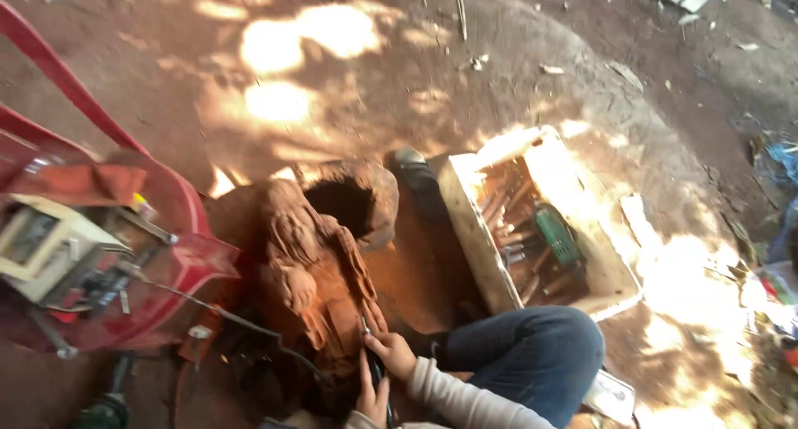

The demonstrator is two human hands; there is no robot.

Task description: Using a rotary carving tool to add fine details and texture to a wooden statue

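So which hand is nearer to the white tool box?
The right hand. It rests on the carving, on the side toward the white tool box. The left hand is lower, gripping a thin tool, farther from the box.

Dappled sunlight, blown-out glare patches on the dirt ground (274, 46), dim reddish shade, soft motion blur.

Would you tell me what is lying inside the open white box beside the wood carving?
The white box holds a jumble of wooden-handled tools and one green-handled tool. Glare washes out its far end, and whatever lies underneath the pile is covered.
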